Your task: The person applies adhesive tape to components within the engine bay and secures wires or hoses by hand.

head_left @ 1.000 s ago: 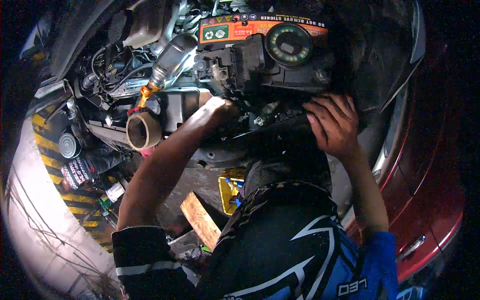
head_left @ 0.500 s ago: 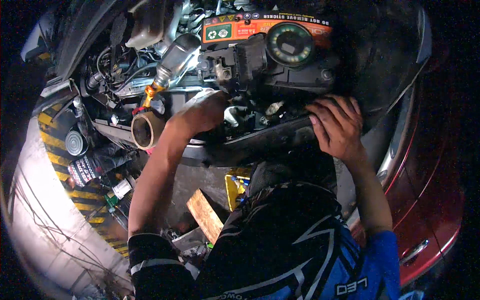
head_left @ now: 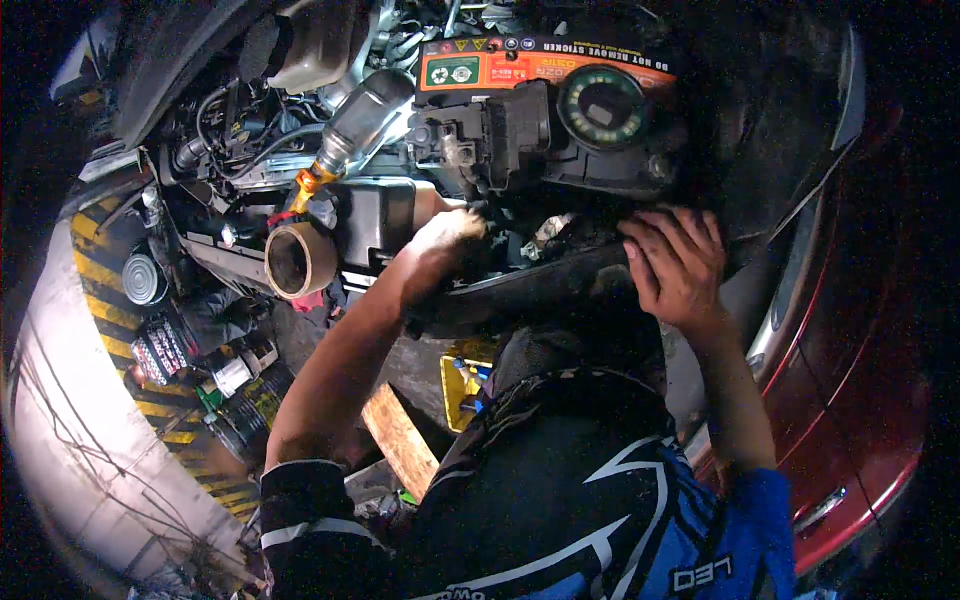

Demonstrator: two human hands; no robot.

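Observation:
My left hand (head_left: pixel 447 232) reaches into the dark gap at the front of the engine bay, below a black plastic housing (head_left: pixel 470 150). Its fingers are hidden among the parts there. Farther right, my right hand (head_left: pixel 680 262) lies over the black front panel (head_left: pixel 560 285), fingers slightly bent and thumb apart, with nothing visible in it. Between the hands, a small pale metal part (head_left: pixel 547 233) shows in the gap. Behind them sits a battery (head_left: pixel 545 65) with an orange label, and a round lamp (head_left: pixel 603 107) rests on top of it.
A clear bottle-shaped piece (head_left: pixel 368 115) with an orange end (head_left: pixel 312 185) leans left of the battery. A tape roll (head_left: pixel 300 260) stands on the front edge. Below are a wooden board (head_left: pixel 400 440), a yellow tray (head_left: pixel 457 395) and a round can (head_left: pixel 145 278). A red car panel (head_left: pixel 850 400) borders the right.
My left hand has shifted right and slightly down, its fingers now deeper in the gap. The right hand stays almost in place. The view has moved a little.

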